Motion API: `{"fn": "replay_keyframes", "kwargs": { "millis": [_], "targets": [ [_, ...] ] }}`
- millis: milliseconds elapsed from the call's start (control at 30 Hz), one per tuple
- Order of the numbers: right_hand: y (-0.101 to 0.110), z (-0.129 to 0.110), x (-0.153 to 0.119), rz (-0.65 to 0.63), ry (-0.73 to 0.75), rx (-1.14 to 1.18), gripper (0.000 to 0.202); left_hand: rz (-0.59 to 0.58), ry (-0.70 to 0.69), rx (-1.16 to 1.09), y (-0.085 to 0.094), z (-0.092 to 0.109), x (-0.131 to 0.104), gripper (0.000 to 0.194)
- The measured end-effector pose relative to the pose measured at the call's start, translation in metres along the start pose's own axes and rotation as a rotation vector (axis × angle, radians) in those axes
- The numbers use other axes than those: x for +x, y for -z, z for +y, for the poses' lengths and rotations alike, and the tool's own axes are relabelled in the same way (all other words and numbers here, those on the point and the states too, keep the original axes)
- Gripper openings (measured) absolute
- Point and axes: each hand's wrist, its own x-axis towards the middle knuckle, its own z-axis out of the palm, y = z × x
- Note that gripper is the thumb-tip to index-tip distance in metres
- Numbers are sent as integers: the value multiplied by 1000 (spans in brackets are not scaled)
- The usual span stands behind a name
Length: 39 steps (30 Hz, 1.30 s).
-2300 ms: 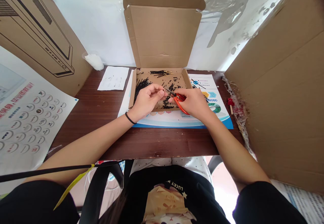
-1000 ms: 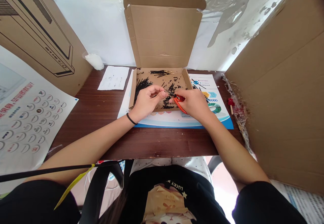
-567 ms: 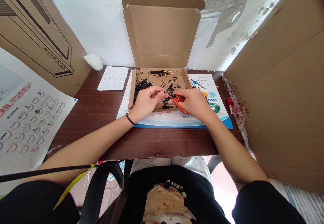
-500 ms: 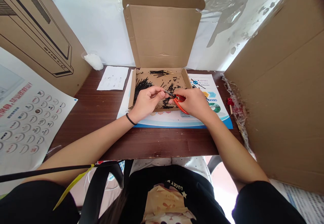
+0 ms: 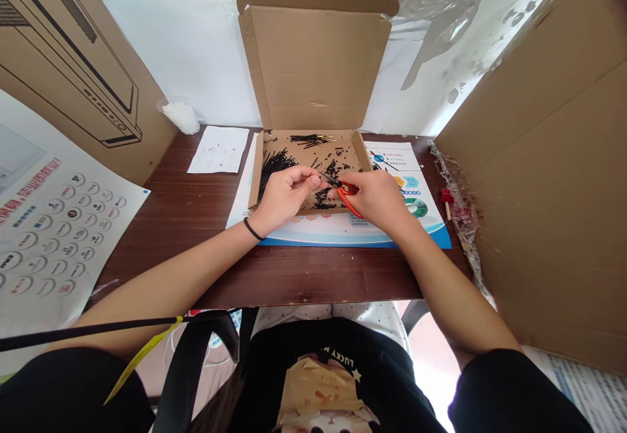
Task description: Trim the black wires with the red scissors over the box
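My right hand (image 5: 379,199) grips a pair of scissors with orange handles (image 5: 349,201), its blades pointing left toward my other hand. Thumb and forefinger of my left hand (image 5: 290,194) are pinched together at the blade tips; whatever lies between them is too small to make out. Both hands are over a shallow open cardboard box (image 5: 363,152). In its left part lies a thick bundle of thin black sticks (image 5: 277,166). Several black sticks with gold-coloured ends (image 5: 311,140) lie at the back, and short black cut bits (image 5: 336,166) are scattered around the blades.
A printed sheet (image 5: 426,227) lies under the box on the brown table (image 5: 304,276). A small white paper (image 5: 218,150) and a white bag (image 5: 181,117) are at the left. A red-headed object (image 5: 446,199) stands by the large carton (image 5: 548,178) at the right.
The scissor blades look slightly further apart and tilted from before. Both hands stay in nearly the same place over the box.
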Motion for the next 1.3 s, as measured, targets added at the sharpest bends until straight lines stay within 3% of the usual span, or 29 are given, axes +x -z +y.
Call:
{"fn": "replay_keyframes", "kwargs": {
  "millis": [267, 533, 733, 933, 1033, 1200, 1300],
  "targets": [
    [7, -2, 0, -12, 2, 123, 29, 14, 7, -60, -1, -4, 1, 43],
    [7, -3, 0, -55, 18, 98, 25, 25, 26, -101, 0, -4, 1, 38],
    [5, 0, 0, -42, 38, 54, 31, 5, 11, 5, 1, -4, 1, 42],
    [1, 0, 0, 8, -27, 100, 38, -15, -28, -36, 1, -3, 1, 37],
    [-3, 1, 0, 45, -92, 298, 38, -4, -25, -74, 1, -2, 2, 37],
    [-15, -8, 4, -24, -156, 983, 39, 38, 8, -255, 0, -4, 5, 40],
    [-21, -17, 7, -48, -194, 1209, 46, 51, 50, -403, -4, -4, 6, 40]
  ]
}}
